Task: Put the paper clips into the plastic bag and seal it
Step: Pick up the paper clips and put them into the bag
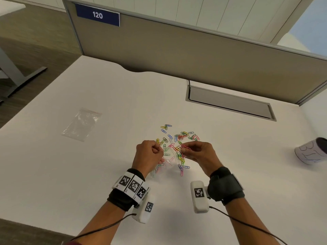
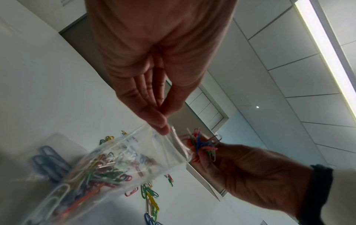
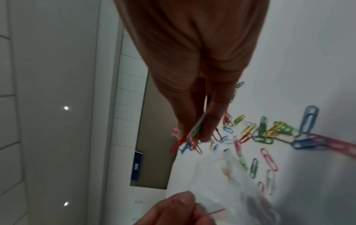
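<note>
My left hand (image 1: 150, 152) pinches the rim of a clear plastic bag (image 2: 134, 153) and holds it up above the white desk (image 1: 88, 165); several coloured paper clips lie in the bag's bottom (image 2: 92, 175). My right hand (image 1: 196, 151) pinches a small bunch of paper clips (image 2: 202, 144) right at the bag's open mouth. In the right wrist view that bunch (image 3: 192, 137) sticks out below my fingertips, with the bag (image 3: 212, 175) under it. More loose paper clips (image 1: 182, 137) are scattered on the desk beyond and between my hands.
A second clear plastic bag (image 1: 81, 124) lies flat on the desk to the left. A paper-wrapped cup (image 1: 311, 151) stands at the right edge. A grey cable hatch (image 1: 230, 103) sits at the back right, and a partition panel (image 1: 177, 50) closes the far side.
</note>
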Motion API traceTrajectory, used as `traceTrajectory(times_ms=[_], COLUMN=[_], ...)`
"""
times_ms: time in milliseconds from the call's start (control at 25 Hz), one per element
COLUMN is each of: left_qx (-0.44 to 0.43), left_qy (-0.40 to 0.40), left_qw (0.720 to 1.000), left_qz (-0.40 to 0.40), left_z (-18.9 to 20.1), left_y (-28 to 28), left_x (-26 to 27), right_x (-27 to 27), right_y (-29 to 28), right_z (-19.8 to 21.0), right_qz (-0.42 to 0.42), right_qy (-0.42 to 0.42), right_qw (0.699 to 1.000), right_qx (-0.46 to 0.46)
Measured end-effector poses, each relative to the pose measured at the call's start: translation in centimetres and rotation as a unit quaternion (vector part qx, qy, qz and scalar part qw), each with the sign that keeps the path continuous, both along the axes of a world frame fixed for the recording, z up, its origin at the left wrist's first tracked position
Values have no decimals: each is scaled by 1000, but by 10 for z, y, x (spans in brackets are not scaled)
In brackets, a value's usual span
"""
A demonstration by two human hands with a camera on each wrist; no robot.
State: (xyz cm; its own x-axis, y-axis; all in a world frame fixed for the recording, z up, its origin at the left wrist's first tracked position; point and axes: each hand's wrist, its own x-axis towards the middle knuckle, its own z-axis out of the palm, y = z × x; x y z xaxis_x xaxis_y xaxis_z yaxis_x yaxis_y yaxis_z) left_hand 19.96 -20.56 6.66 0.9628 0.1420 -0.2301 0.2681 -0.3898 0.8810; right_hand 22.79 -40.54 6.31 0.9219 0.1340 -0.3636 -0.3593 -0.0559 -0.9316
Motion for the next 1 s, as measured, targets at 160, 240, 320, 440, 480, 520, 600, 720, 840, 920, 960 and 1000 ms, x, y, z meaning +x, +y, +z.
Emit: traceTrajectory(times_ms=[160,240,320,440,480,520,600,720,840,920,960,1000], left_qx=[-2,-4,1,-5,-8,-9,-12,-9,-10,-14,-13,-12], left_qy=[1,0,6,12,15,16,15,5,1,1,1,1], left_qw=[1000,1000,1000,999,999,999,999,999,1000,1000,1000,1000], left_qz=[-7,-13,-26,-36,-36,-37,-35,-31,-22,-16,-15,-13], left_z=[1,1,0,-1,-1,-1,-1,-1,-3,-4,-5,-4], left_y=[-2,-2,-3,-3,-2,-2,1,6,10,13,14,15], left_x=[2,3,3,1,2,2,2,3,5,6,6,6], right_x=[2,6,9,12,12,12,9,3,0,1,1,3], right_y=[9,16,25,38,42,45,51,58,61,59,56,51], right_z=[21,24,23,15,13,11,10,14,22,25,26,25], right_qz=[118,164,165,138,135,132,127,163,233,230,210,182], right_qy=[55,76,64,19,0,-19,-31,-45,-100,-111,-109,-112], right_qw=[991,980,973,964,959,953,947,935,895,902,915,925], right_qx=[-26,-85,-150,-224,-251,-273,-293,-311,-366,-347,-326,-314])
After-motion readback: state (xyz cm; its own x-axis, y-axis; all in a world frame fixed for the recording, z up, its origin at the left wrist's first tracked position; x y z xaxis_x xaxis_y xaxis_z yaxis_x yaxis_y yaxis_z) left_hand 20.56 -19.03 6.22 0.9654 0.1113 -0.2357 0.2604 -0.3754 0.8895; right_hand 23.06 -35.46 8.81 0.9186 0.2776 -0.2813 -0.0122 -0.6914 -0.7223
